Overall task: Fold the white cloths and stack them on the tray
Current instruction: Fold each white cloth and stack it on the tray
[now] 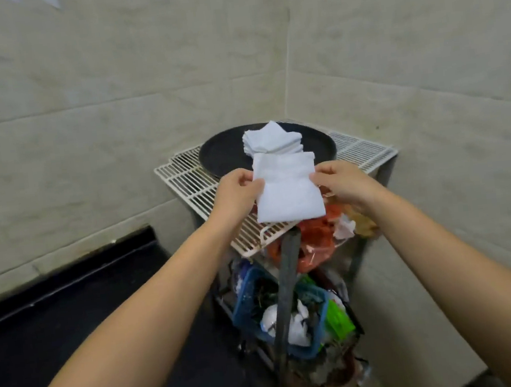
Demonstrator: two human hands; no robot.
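Note:
A folded white cloth hangs in the air between my two hands, just in front of the tray. My left hand pinches its left edge and my right hand pinches its right edge. Behind it a round black tray lies on a white wire rack. On the tray sits a stack of folded white cloths, slightly fanned out.
The rack stands in a corner of beige tiled walls. Under it are an orange plastic bag, a blue basket full of rubbish and a dark metal leg. A black ledge runs along the left wall.

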